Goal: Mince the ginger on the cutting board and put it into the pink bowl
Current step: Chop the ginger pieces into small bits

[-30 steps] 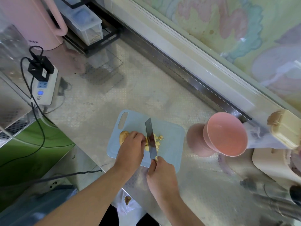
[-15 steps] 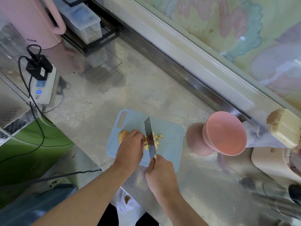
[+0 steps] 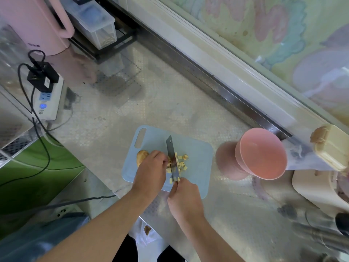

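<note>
Pale yellow ginger (image 3: 178,163) is being chopped mid-board on the blue cutting board (image 3: 196,154): knife (image 3: 172,157) gripped by the right hand (image 3: 184,200), ginger pinned under curled left hand (image 3: 151,172) fingers. Finer mincing is probably needed before anything gets scooped into the pink bowl (image 3: 262,154).

Between the blue cutting board (image 3: 196,157) and the pink bowl (image 3: 264,156) lies a bare strip of counter, nothing standing in it. Far of the board the counter (image 3: 151,99) runs open to the window ledge (image 3: 236,80). Left, a power strip (image 3: 48,99) and its cables crowd the edge; a beige container (image 3: 328,148) hems the bowl's right.
</note>
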Motion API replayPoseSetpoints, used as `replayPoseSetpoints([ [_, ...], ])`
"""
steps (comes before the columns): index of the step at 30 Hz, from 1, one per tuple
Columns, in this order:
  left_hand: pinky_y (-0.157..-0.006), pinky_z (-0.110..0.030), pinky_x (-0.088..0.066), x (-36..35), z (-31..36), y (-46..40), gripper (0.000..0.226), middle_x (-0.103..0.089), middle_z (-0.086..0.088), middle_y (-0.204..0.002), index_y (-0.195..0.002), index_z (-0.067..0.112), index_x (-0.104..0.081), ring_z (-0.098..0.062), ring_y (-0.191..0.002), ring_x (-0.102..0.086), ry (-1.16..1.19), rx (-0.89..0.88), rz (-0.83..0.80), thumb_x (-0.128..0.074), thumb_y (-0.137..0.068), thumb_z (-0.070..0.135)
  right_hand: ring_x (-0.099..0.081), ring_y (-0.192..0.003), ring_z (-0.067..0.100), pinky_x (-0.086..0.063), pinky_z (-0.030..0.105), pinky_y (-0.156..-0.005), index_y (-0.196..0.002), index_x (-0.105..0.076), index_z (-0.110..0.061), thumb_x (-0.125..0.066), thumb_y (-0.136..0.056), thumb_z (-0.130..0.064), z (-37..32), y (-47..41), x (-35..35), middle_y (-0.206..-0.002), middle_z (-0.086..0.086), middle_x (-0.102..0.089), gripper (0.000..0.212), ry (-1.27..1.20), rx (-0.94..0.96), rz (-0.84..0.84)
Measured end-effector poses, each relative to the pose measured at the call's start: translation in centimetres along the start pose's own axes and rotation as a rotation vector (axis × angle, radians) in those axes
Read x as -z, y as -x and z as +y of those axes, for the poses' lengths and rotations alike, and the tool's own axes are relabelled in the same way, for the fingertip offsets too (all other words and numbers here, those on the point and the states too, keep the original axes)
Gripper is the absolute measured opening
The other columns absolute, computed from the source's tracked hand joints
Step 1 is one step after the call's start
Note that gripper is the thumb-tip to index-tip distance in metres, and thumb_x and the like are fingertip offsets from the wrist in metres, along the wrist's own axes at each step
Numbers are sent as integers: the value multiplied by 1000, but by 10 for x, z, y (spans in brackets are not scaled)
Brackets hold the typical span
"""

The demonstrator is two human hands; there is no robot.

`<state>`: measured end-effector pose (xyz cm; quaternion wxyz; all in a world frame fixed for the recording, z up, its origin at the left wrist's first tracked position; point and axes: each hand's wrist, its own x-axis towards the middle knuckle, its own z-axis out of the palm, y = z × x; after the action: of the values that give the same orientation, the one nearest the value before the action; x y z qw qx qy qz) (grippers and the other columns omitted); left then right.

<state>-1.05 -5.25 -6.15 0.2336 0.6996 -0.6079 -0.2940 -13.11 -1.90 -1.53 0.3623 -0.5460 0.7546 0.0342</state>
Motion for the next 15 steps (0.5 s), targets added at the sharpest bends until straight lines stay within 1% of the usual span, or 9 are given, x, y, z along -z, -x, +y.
replayPoseSetpoints([
  [2,-72,-34,-51,0,-1,-2,11,-62,5,-99,-98,14,-69,-17,-87,-58,0,8,2,-59,-102,11,-51,-67,25,-30,29,-47,-82,-50,-17,-42,-99,-23,-4,-5,-1,-74,1,-53,20,-23,4,11],
  [5,-73,-34,-52,1,-1,-2,12,-62,5,-100,-99,15,-68,-17,-88,-58,-4,15,-6,-58,-102,12,-52,-67,24,-35,32,-54,-80,-48,-19,-40,-102,-29,-3,-9,-2,-72,-1,-55,26,-73,19,37],
  [8,-72,-36,-52,-1,-3,-2,11,-61,4,-98,-97,16,-67,-18,-86,-58,-15,9,-9,-59,-102,11,-53,-62,22,-33,30,-51,-74,-44,-20,-41,-102,-29,4,-4,1,-70,1,-58,29,-132,29,85],
  [10,-72,-36,-52,-2,-4,-2,11,-60,4,-96,-96,16,-66,-17,-85,-57,-21,5,-4,-59,-102,12,-55,-62,24,-34,31,-52,-72,-42,-21,-40,-102,-29,5,-1,3,-70,3,-58,31,-143,40,99],
  [12,-71,-36,-52,-2,-5,-3,10,-60,4,-95,-96,16,-66,-17,-85,-57,-29,1,5,-59,-102,13,-57,-63,25,-35,31,-53,-74,-44,-20,-40,-102,-31,3,2,3,-71,4,-59,31,-135,50,103],
  [15,-71,-34,-52,-3,-6,-3,10,-62,2,-96,-97,14,-67,-18,-86,-58,-50,-4,8,-59,-103,13,-51,-59,23,-31,30,-49,-76,-45,-17,-39,-102,-30,-2,5,3,-71,4,-57,29,-108,62,94],
])
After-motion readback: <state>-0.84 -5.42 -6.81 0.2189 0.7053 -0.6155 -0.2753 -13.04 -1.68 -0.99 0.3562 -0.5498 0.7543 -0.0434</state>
